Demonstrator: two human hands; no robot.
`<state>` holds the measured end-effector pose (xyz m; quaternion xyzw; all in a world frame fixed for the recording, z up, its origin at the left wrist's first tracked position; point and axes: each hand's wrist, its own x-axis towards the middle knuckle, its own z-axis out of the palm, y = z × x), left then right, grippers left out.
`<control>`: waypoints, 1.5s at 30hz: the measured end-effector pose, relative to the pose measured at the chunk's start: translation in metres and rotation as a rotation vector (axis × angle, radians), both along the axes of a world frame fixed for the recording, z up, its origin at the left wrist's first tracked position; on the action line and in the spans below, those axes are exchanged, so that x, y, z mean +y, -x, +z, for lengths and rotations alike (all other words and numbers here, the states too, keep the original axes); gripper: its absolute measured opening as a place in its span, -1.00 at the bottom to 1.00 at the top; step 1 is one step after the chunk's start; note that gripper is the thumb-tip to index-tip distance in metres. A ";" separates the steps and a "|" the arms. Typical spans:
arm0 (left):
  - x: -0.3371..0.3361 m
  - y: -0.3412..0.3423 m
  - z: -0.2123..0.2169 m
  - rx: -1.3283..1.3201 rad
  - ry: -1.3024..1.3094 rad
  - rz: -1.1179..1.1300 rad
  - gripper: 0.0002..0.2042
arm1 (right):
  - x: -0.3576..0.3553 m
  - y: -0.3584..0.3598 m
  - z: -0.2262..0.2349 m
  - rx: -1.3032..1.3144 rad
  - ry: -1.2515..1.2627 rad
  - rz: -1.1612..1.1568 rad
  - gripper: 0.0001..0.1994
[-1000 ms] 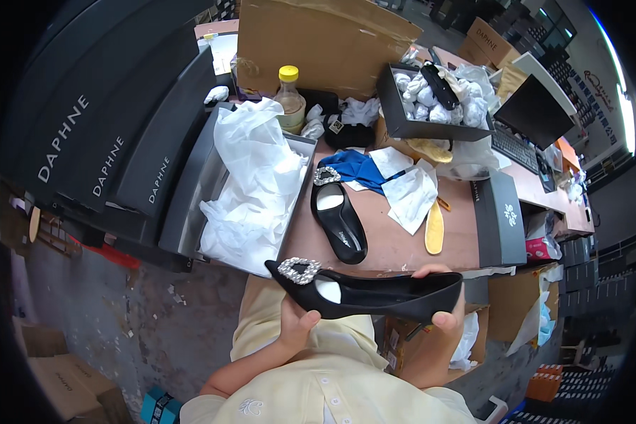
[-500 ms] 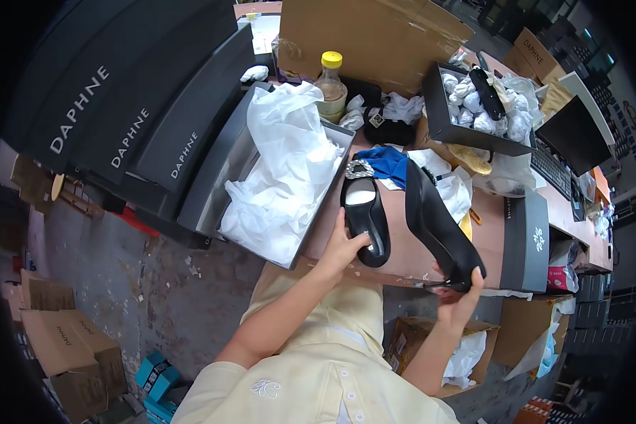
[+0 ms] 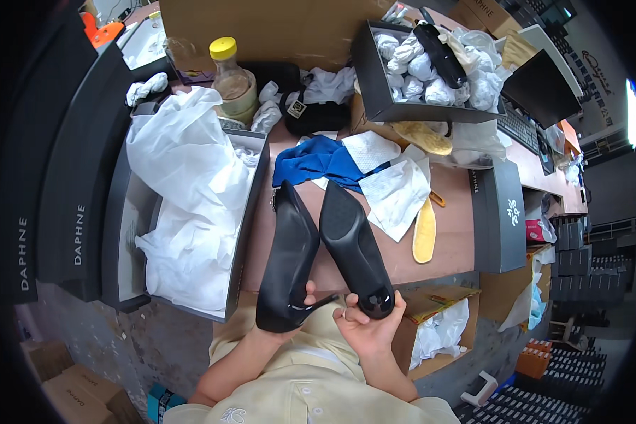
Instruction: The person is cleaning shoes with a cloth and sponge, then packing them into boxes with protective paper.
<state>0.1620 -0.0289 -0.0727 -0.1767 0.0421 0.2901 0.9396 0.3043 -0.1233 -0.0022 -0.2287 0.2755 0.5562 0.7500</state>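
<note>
My left hand [image 3: 277,339] is closed around the heel end of a black high-heeled shoe [image 3: 287,258]. Its side faces up, the thin heel points right, and my fingertips curl up beside that heel. The matching shoe [image 3: 352,240] is gripped at the heel by my right hand [image 3: 369,333], sole side up, toe pointing away from me. The two shoes lean toward each other over the table's near edge. Beyond the toes lie a blue cloth [image 3: 311,161] and a white cloth [image 3: 396,194]. Left of the shoes stands an open dark shoe box [image 3: 250,230] with white tissue paper [image 3: 191,212].
A box of crumpled paper balls [image 3: 403,112] stands at the back right. A yellow insole [image 3: 424,233] lies near a closed grey shoe box [image 3: 500,215]. A yellow-capped bottle [image 3: 233,81] stands at the back. Tall dark boxes [image 3: 67,162] rise at the left; a carton [image 3: 438,336] sits below the table.
The left shoe has been turned over from insole up to side and sole showing. The right shoe has been rolled sole up and brought beside it. My view has shifted right.
</note>
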 end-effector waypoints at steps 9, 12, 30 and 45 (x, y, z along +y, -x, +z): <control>0.010 0.009 -0.011 -0.253 0.036 -0.184 -0.67 | 0.001 0.013 -0.010 0.081 -0.047 0.004 -0.44; 0.010 0.011 -0.026 -0.383 -0.004 -0.205 -0.67 | 0.005 0.013 -0.010 0.113 -0.048 -0.008 -0.42; 0.013 0.016 -0.019 -0.359 -0.080 -0.363 -0.66 | 0.008 -0.006 -0.005 -0.205 0.316 -0.001 -0.38; 0.025 0.011 0.066 1.316 -1.298 -0.192 -0.25 | 0.013 -0.091 0.032 -1.923 0.186 0.856 -0.35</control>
